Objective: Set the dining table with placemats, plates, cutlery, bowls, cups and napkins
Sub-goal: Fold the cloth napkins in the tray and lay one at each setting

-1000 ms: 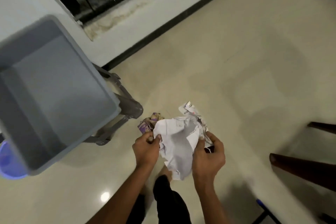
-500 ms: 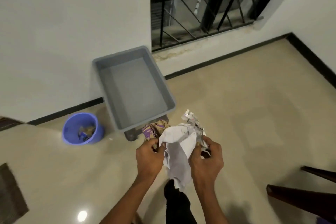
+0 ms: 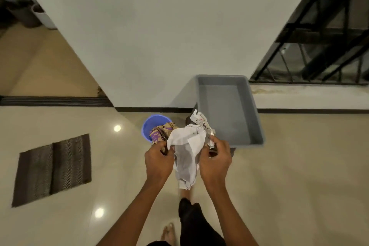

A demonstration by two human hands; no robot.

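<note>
Plainly light and floppy, the crumpled paper [image 3: 187, 146] is pinched at its upper edges by left hand [image 3: 158, 159] and right hand [image 3: 215, 159].

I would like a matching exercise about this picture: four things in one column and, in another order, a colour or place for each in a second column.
Things:
1. bucket
2. tub
3. mat
4. crumpled paper

Descriptions:
A. dark brown, flat on the floor at the left
B. white, held by the left hand and the right hand
C. grey, rectangular, nothing visible inside
D. blue, round, by the wall

Pairs: 1-D, 2-C, 3-A, 4-B
</note>
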